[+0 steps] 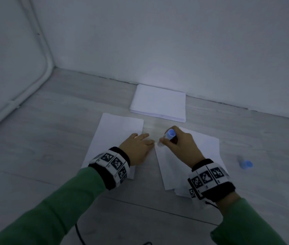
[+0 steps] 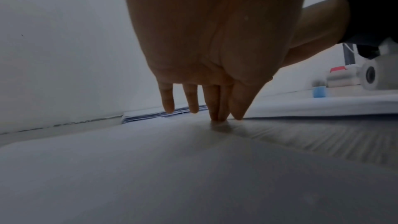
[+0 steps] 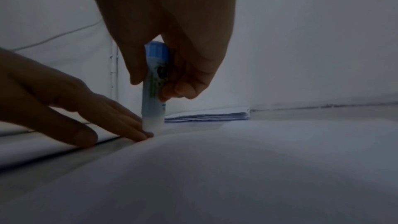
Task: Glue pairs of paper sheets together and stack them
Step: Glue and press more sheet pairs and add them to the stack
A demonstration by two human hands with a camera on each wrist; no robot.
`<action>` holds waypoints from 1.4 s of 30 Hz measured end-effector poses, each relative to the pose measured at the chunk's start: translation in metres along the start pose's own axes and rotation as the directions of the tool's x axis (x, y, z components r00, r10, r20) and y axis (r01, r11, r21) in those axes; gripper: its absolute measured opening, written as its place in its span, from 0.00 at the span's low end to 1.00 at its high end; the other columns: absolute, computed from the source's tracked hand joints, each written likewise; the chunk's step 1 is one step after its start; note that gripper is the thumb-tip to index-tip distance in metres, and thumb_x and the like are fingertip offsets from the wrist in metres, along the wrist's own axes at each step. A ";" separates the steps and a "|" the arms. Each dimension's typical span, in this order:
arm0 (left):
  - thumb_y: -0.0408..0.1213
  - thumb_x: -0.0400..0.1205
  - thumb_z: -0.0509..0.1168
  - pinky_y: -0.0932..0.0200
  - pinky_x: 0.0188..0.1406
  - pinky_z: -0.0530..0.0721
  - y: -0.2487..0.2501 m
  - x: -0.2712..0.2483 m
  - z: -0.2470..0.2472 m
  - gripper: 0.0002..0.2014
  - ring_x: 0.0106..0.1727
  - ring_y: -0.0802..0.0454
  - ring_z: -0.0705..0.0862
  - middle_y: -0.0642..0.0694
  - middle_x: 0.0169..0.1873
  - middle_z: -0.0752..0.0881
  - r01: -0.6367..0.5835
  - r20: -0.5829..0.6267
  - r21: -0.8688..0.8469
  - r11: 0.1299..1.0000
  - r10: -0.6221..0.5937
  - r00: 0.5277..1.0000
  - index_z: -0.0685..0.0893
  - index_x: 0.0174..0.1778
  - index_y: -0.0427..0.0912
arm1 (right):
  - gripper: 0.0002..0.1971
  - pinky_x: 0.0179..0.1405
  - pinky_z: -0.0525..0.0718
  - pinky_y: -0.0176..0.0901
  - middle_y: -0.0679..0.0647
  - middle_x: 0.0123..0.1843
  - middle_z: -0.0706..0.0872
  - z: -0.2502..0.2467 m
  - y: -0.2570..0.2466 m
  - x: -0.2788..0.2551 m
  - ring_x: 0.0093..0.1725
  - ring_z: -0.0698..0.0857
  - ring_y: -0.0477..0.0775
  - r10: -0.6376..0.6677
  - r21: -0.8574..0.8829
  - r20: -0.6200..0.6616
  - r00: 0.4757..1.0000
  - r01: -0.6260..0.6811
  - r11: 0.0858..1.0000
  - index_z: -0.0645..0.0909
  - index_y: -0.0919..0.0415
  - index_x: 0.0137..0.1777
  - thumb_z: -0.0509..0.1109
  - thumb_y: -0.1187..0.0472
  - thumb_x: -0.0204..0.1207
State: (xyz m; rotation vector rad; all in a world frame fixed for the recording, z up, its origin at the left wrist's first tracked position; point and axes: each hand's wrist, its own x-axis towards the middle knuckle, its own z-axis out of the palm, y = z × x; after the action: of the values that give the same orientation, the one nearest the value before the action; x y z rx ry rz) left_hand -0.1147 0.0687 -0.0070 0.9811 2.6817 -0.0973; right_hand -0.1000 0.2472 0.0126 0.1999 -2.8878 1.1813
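Observation:
My right hand grips a blue-ended glue stick upright, its white tip down on the top left corner of the right pile of white sheets. My left hand lies flat with straight fingers; its fingertips press the edge of that pile beside the glue tip, while the palm rests over the single sheet on the left. A stack of sheets lies against the far wall.
The blue glue cap lies on the grey floor to the right of the right pile. Walls close the space at the back and left, with a white pipe along the left wall. A black cable runs near my left sleeve.

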 end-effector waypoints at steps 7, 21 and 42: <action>0.44 0.88 0.47 0.42 0.79 0.49 0.012 -0.002 -0.006 0.24 0.83 0.48 0.50 0.50 0.80 0.61 0.029 0.022 0.051 0.998 -0.030 0.999 0.61 0.80 0.41 | 0.13 0.29 0.65 0.39 0.57 0.31 0.79 0.007 -0.004 0.003 0.32 0.77 0.54 -0.038 -0.121 0.106 0.994 0.050 0.991 0.74 0.65 0.42 0.71 0.56 0.76; 0.46 0.88 0.47 0.33 0.78 0.46 0.030 0.003 -0.013 0.22 0.82 0.42 0.51 0.43 0.78 0.65 0.085 0.092 0.153 0.985 -0.100 0.991 0.71 0.75 0.41 | 0.13 0.29 0.66 0.29 0.47 0.29 0.74 0.000 -0.006 -0.038 0.29 0.74 0.49 -0.114 -0.188 0.201 0.973 0.152 0.970 0.73 0.62 0.42 0.70 0.54 0.77; 0.80 0.62 0.56 0.30 0.76 0.39 0.031 0.003 -0.009 0.63 0.83 0.41 0.44 0.43 0.82 0.53 0.118 0.180 0.124 0.985 -0.139 0.974 0.51 0.81 0.36 | 0.08 0.30 0.78 0.38 0.57 0.32 0.85 -0.020 0.010 -0.101 0.29 0.80 0.51 0.026 0.186 -0.050 0.998 -0.017 0.982 0.79 0.62 0.40 0.73 0.58 0.74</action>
State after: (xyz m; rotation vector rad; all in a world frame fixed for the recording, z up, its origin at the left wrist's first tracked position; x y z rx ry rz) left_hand -0.0985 0.0958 0.0018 0.7851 2.5852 -0.3539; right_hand -0.0014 0.2798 0.0134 0.1378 -2.7411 1.4377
